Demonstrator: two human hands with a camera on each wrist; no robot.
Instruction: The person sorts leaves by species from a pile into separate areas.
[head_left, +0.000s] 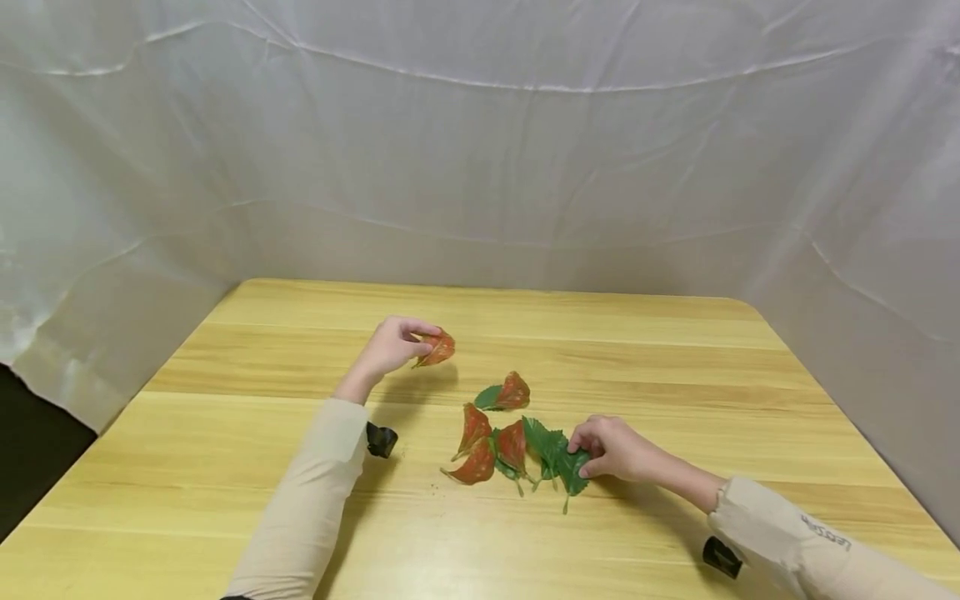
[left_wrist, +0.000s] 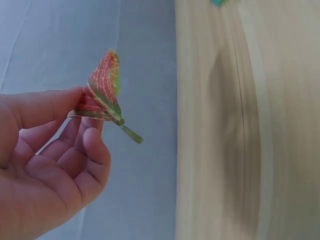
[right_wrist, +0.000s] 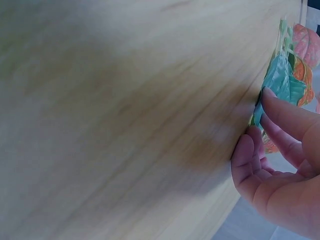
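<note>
My left hand (head_left: 392, 346) pinches a red leaf (head_left: 438, 347) above the left part of the table, with its shadow on the wood below. In the left wrist view the leaf (left_wrist: 102, 92) is folded, with pale veins and a short green stem sticking out. Lower right, my right hand (head_left: 617, 450) has thumb and fingers on the edge of a green leaf (head_left: 572, 472) at the right end of a loose cluster. The right wrist view shows that green leaf (right_wrist: 280, 82) between the thumb and fingers, low at the tabletop. Red leaves (head_left: 512, 446) lie left of it.
A red leaf (head_left: 514, 392) overlaps a green leaf (head_left: 487, 397) just behind the cluster. Black straps (head_left: 381, 440) hang by both forearms. The wooden table (head_left: 600, 321) is enclosed by a pale fabric curtain (head_left: 480, 167) at the back and sides.
</note>
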